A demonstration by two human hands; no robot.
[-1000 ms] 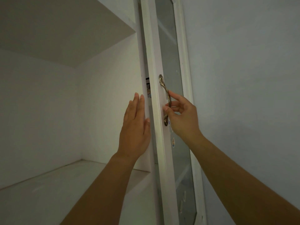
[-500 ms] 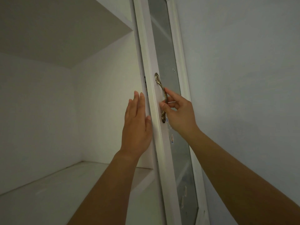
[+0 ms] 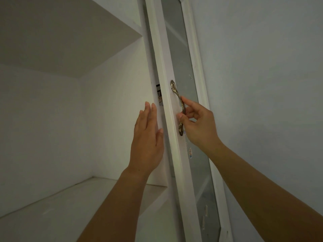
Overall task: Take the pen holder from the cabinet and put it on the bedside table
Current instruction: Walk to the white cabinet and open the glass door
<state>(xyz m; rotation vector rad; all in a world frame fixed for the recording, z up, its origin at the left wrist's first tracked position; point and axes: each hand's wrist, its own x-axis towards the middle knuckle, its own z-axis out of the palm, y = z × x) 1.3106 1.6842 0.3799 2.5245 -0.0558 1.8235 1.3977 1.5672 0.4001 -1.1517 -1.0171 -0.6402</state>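
Observation:
A white cabinet door (image 3: pixel 167 109) with a glass pane stands edge-on in the middle of the view. My right hand (image 3: pixel 197 126) pinches its bronze handle (image 3: pixel 178 105). My left hand (image 3: pixel 147 137) is flat with fingers straight, beside the door's inner edge, against the white divider panel. In the narrow gap behind the door a sliver of a black mesh thing (image 3: pixel 158 92) shows; most of it is hidden, so I cannot tell whether it is the pen holder.
To the left is an open white compartment with a bare shelf (image 3: pixel 57 212) below and another shelf board (image 3: pixel 52 32) overhead. A plain grey wall (image 3: pixel 271 84) fills the right side. Small stickers (image 3: pixel 190 151) are on the glass.
The gap between door and cabinet, nearly closed half a second ago, has widened and the black mesh sliver shows again. Both hands hold about the same places.

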